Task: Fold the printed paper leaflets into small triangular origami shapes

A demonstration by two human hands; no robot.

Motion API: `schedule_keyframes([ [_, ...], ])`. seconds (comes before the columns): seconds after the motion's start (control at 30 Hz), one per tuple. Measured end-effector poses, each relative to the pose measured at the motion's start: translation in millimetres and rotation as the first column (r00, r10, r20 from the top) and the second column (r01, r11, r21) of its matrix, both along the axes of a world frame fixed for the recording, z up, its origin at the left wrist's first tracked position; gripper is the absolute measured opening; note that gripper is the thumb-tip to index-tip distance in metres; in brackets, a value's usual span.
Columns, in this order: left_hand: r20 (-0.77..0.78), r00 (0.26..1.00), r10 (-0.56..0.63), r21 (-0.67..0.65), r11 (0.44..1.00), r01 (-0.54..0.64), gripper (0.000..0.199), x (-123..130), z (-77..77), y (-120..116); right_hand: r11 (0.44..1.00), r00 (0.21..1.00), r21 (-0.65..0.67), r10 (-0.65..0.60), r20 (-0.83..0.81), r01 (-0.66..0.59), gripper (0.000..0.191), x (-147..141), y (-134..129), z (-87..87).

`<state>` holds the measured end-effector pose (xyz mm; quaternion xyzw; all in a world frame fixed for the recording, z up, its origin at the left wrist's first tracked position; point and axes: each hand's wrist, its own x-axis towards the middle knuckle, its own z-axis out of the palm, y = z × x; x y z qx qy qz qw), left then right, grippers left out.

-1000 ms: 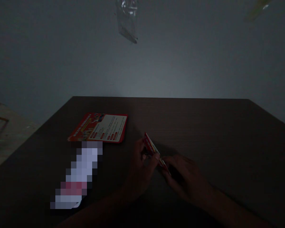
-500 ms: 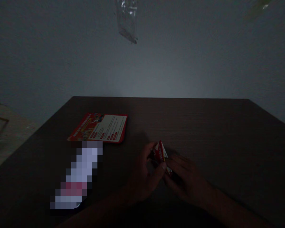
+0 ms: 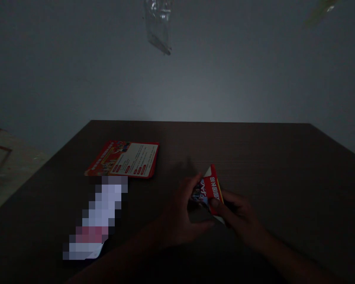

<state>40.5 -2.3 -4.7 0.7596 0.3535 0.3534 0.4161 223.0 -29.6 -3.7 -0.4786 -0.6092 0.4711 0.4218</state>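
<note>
A folded printed leaflet (image 3: 214,187), red with white lettering and pale edges, is held above the dark table. My right hand (image 3: 242,219) pinches it, the thumb on its printed face and the fingers behind. At its left side is my left hand (image 3: 180,213), curved with thumb and fingers apart. Its fingertips reach the leaflet's upper left edge, while the thumb stretches out below. Whether those fingertips press on the paper is hard to tell in the dim light.
A stack of red and white leaflets (image 3: 133,159) lies on the table (image 3: 239,146), left of my hands. Nearer me is a phone-like slab (image 3: 97,221), its face pixelated. A pale wall (image 3: 225,71) stands behind, with a clear plastic bag (image 3: 158,25) hanging on it.
The leaflet has turned so its red printed face shows more, and shifted slightly right. My left thumb has come off it; my right thumb now lies on its face.
</note>
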Motion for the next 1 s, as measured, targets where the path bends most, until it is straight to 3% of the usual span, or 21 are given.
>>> schedule_keyframes([
  [0.2,-0.067,0.998,0.013,0.031,0.999,-0.011,0.092,0.4,-4.3,1.7,0.996,0.994,-0.047,0.073,-0.080,-0.077,0.024,1.1,-0.2,-1.9],
  [0.43,-0.079,0.996,-0.049,0.053,0.997,0.054,0.093,0.9,-1.4,2.8,0.980,0.973,-0.047,0.187,-0.132,-0.195,0.024,4.8,-0.4,-4.1],
  [0.67,-0.076,0.995,-0.064,0.085,0.994,0.071,0.091,0.1,0.1,2.6,0.960,0.956,0.064,0.279,-0.087,-0.274,0.035,6.8,1.3,14.8],
  [1.0,-0.008,0.991,-0.136,0.109,0.985,0.136,0.079,1.0,2.6,4.2,0.941,0.945,0.084,0.328,0.016,-0.328,0.046,9.9,0.6,11.3],
])
